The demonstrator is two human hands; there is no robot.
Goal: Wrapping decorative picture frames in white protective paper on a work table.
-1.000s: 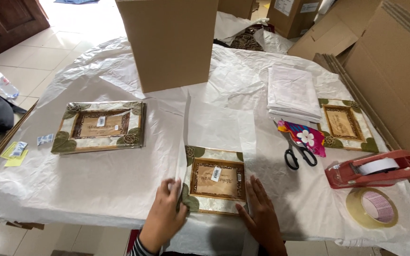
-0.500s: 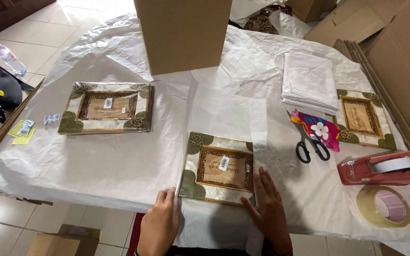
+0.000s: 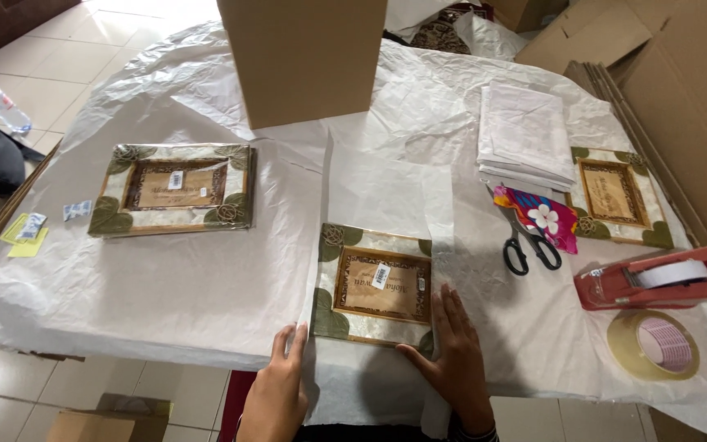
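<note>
Resting flat at the near edge of the table [image 3: 165, 295], both hands sit beside a small frame [image 3: 374, 284] that lies face up on a sheet of white tissue paper [image 3: 386, 192]. The left hand [image 3: 276, 393] lies palm down on the paper just off the frame's near left corner, its fingers [image 3: 288, 348] straight and close together, gripping nothing. The right hand [image 3: 452, 352] lies palm down at the frame's near right corner, its fingers [image 3: 452, 307] spread slightly and stretched along the frame's right edge, touching it; the thumb points toward the near edge of the frame. Neither hand clamps anything.

The frame has a pale border with green leaf corners and a brown centre bearing a small white sticker. A second, larger frame [image 3: 173, 190] of the same look lies well apart to the left. A third frame [image 3: 619, 196] lies to the right, partly under a stack of folded white paper [image 3: 525, 135]. Just beside that stack lie scissors [image 3: 531, 250] with black handles and a bright floral cover. Farther right sit a red tape dispenser [image 3: 660, 278] and a roll of tape [image 3: 653, 344]. A tall cardboard box [image 3: 304, 57] stands at the far side of the table.
</note>
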